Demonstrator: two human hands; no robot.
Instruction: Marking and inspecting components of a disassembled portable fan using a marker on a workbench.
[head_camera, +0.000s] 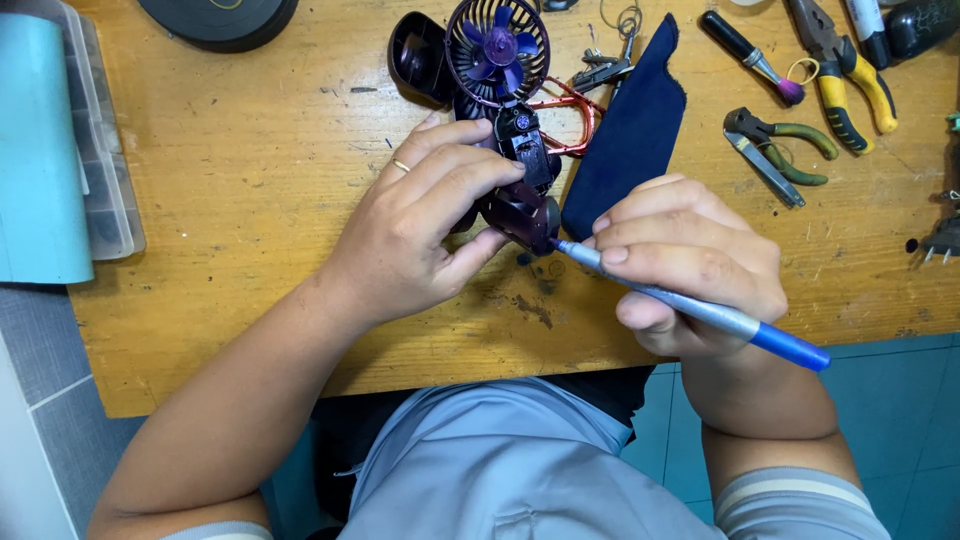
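Head view:
Fan (497, 50): I see it mid-bench, casing opened.
Left hand (425, 225): clasps the fan's base.
Right hand (690, 265): just beside the fan, gripping a blue tool (690, 305), tip at its base.
Handling: I judge it light, brittle plastic; hold the base, not the grille.

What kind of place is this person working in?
Most likely a small repair bench. A worn wooden table holds pliers and wire strippers, while the left hand steadies an opened handheld fan and the right hand applies a blue screwdriver.
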